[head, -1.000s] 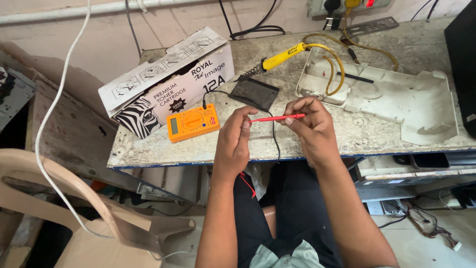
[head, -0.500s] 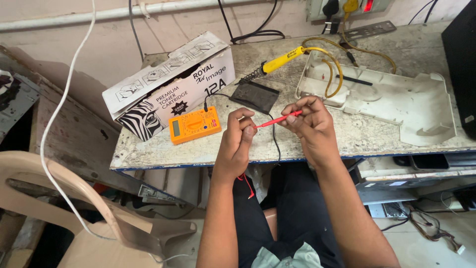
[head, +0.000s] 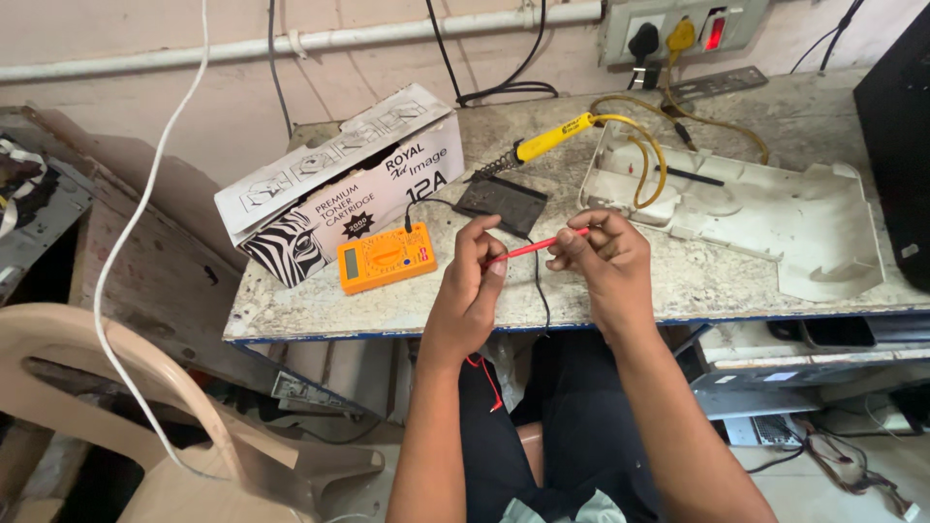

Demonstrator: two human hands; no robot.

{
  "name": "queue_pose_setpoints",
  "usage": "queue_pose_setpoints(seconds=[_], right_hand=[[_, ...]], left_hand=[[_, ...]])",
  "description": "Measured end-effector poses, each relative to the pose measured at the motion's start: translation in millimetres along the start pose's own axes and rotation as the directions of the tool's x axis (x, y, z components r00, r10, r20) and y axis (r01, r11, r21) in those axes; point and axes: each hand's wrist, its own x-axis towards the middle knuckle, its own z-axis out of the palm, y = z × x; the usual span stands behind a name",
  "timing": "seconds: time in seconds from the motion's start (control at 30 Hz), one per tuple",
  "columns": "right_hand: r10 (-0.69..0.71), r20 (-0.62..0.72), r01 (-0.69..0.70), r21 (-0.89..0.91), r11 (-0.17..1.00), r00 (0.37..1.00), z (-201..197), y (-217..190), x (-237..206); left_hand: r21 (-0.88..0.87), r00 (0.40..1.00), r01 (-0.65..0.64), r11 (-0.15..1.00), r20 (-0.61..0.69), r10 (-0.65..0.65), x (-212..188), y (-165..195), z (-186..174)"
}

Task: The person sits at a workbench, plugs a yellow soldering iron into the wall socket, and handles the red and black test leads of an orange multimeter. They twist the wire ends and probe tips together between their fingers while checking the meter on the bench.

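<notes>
Both your hands pinch a thin red plastic test probe (head: 538, 246) above the worn stone surface (head: 620, 281): left hand (head: 475, 281) near its tip, right hand (head: 601, 257) at the other end. Bending could snap it, or slip toward the orange rectangular multimeter (head: 386, 259).

The red probe (head: 539, 246) now slopes up toward the right hand (head: 601, 260); a second ago it lay nearly level between both hands. The left hand (head: 472, 281) has slid down to the probe's lower tip, its fingers (head: 490, 254) pinching there.
</notes>
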Motion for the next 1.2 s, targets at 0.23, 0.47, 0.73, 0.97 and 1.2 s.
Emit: queue_pose_setpoints(seconds=[0.23,0.47,0.73,0.97,1.2], right_hand=[[0.031,-0.016,-0.031,0.036,0.999,0.999,-1.8,-3.2,2.3],[-0.015,-0.070,0.022,0.100,0.995,0.997,-1.8,-3.1,3.4],[0.009,-0.036,0.000,0.228,0.974,0.999,-11.6,-1.2,2.3],[-0.021,0.055,0.016,0.087,0.996,0.998,-18.7,11.4,1.9],[-0.026,0.020,0.025,0.054,0.998,0.999,-15.9,9.2,0.4]], left_hand=[[0.012,0.993,0.076,0.997,-0.092,-0.075,3.5,-4.0,1.4],[0.076,0.989,0.082,0.994,-0.133,-0.071,5.4,-4.1,2.7],[0.155,0.994,0.014,0.988,-0.110,0.003,5.9,4.5,3.3],[0.088,0.993,0.115,0.989,-0.039,-0.112,4.4,6.1,3.0],[0.043,0.992,0.121,0.992,-0.043,-0.119,3.9,4.7,3.9]])
